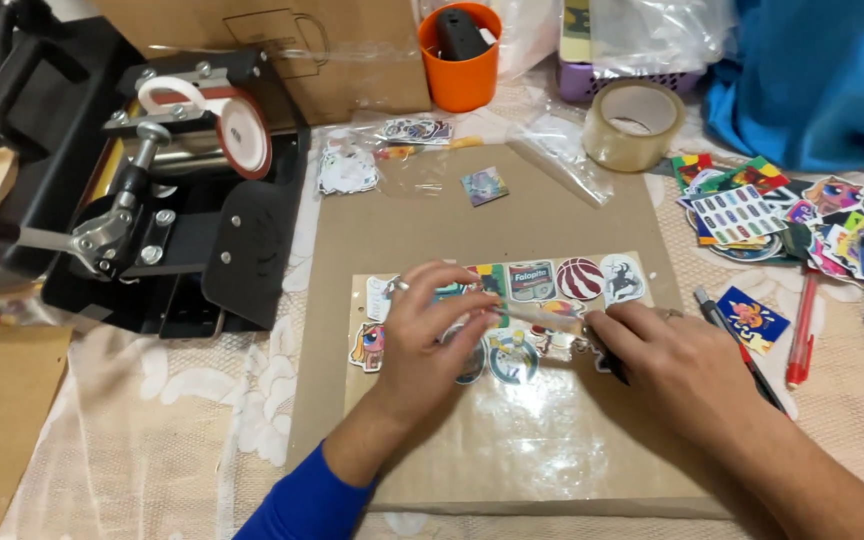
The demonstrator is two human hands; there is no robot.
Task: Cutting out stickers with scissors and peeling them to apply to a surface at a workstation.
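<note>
at the centre of the frame the left hand (430, 335) presses flat, fingers spread, on the stickers (542, 285) laid across a glossy clear sheet (512, 440) on the cardboard board (402, 230). the right hand (667, 365) is pinched shut on a dark pen-like tool (607, 360), its tip touching the sticker row just beside the left fingertips. a slip of that tip could nick a finger or scrape a sticker, since the two hands nearly touch. the lower half of the sheet is open room; loose pens (742, 350) crowd the board's right edge, and the black press (167, 180) hems the upper left.
</note>
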